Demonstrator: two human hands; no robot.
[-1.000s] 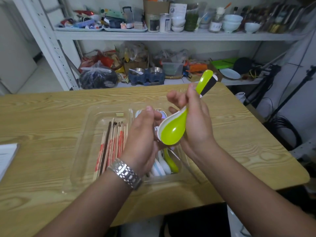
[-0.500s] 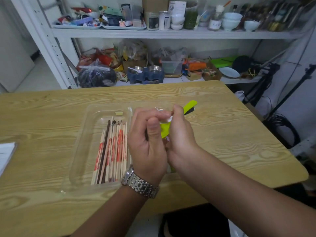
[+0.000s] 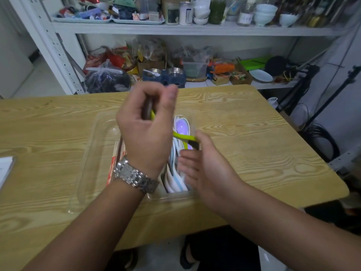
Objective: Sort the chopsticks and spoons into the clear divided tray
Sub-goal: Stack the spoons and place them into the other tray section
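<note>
Green spoon: we see the green spoon [image 3: 183, 136] as a bright strip slanting just above the tray's right compartment. Its upper part is hidden behind the left hand, and its lower tip is at the right thumb.
Left hand: our left hand [image 3: 146, 130] is raised over the middle of the tray with its fingers curled tight around something dark with a green edge. We take this for the upper part of the green spoon, perhaps with a second, darker piece, though blur keeps us from being sure.
Right hand: our right hand [image 3: 207, 165] grasps nothing. Its fingers are loose and fairly straight, reaching down among the stored spoons, and the thumb touches the green tip.
Tray: the clear divided tray [image 3: 91, 157] lies lengthwise on the wooden table [image 3: 48, 130].
Left compartment: chopsticks [image 3: 113, 165], mostly hidden by the wrist and its metal watch [image 3: 134, 176].
Right compartment: white and blue spoons [image 3: 175, 178], with a purple spoon [image 3: 181, 127] at the far end.
Step in hand: we judge that we are laying this spoon in with the others, late in the sort.
Next move: lower the spoon along the compartment, bowl in line with the rest, let go with the left hand, and keep it clear of the divider.
Beyond: cluttered shelves [image 3: 175, 29] stand behind the table.
</note>
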